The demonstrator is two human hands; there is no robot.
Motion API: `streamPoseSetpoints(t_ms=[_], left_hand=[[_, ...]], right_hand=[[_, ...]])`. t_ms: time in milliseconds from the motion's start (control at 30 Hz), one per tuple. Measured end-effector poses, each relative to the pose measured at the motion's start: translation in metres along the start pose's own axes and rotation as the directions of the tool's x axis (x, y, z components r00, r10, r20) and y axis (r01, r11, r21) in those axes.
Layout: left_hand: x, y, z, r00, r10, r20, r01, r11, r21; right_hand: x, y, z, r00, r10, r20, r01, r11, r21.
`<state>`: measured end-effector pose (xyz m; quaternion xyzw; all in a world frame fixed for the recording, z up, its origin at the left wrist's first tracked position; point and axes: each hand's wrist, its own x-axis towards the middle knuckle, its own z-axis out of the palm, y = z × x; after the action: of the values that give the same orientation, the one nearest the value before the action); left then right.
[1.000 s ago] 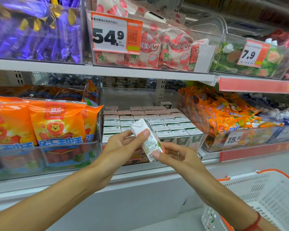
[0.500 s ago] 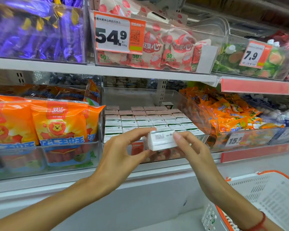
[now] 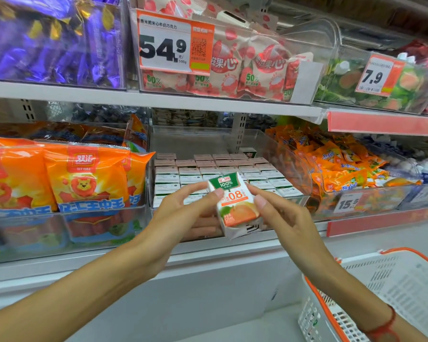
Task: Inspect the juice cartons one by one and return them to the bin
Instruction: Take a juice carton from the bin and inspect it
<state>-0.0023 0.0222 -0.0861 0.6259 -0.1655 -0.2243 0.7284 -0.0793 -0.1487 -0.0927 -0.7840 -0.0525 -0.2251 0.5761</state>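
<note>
A small white juice carton [image 3: 235,206] with a green top label, "100%" and an orange fruit picture is held upright between both hands, its front face toward me. My left hand [image 3: 181,218] grips its left side with thumb on the front. My right hand [image 3: 284,218] holds its right edge with the fingertips. It hovers just in front of the clear plastic bin [image 3: 294,154] on the middle shelf, where several rows of matching cartons [image 3: 215,171] stand packed together.
Orange sausage bags [image 3: 84,183] fill the bin to the left, orange snack packets [image 3: 336,166] the bin to the right. An upper shelf with price tags [image 3: 173,43] overhangs. A white basket with orange rim [image 3: 391,292] sits at lower right.
The carton has been turned in my hands from lying sideways with its barcode side showing to upright with its printed front facing me. Both hands stay on it.
</note>
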Motion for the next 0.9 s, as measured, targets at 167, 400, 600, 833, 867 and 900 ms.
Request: streamPoseSetpoints(t_ms=[167, 400, 600, 833, 867, 900], left_hand=[[-0.002, -0.006, 0.000, 0.976, -0.216, 0.016, 0.217, 0.972, -0.087], [0.000, -0.008, 0.003, 0.986, -0.165, 0.009, 0.165, 0.984, -0.062], [-0.001, -0.006, 0.004, 0.964, 0.263, 0.021, -0.263, 0.949, 0.174], [0.002, -0.004, -0.001, 0.962, 0.267, 0.055, -0.272, 0.943, 0.191], [0.003, -0.005, -0.001, 0.966, 0.253, 0.053, -0.258, 0.946, 0.198], [0.002, -0.005, 0.000, 0.969, 0.241, 0.056, -0.248, 0.948, 0.202]], right_hand=[[0.002, 0.001, 0.005, 0.997, 0.034, -0.066, -0.039, 0.997, -0.071], [0.005, 0.008, 0.000, 0.986, 0.150, 0.071, -0.151, 0.989, 0.003], [0.003, 0.017, -0.003, 0.988, 0.115, 0.106, -0.123, 0.990, 0.072], [0.008, 0.020, -0.007, 0.997, -0.014, 0.079, 0.007, 0.996, 0.086], [0.010, 0.021, -0.007, 0.996, -0.020, 0.082, 0.013, 0.996, 0.083], [0.012, 0.021, -0.007, 0.997, -0.019, 0.080, 0.013, 0.997, 0.075]])
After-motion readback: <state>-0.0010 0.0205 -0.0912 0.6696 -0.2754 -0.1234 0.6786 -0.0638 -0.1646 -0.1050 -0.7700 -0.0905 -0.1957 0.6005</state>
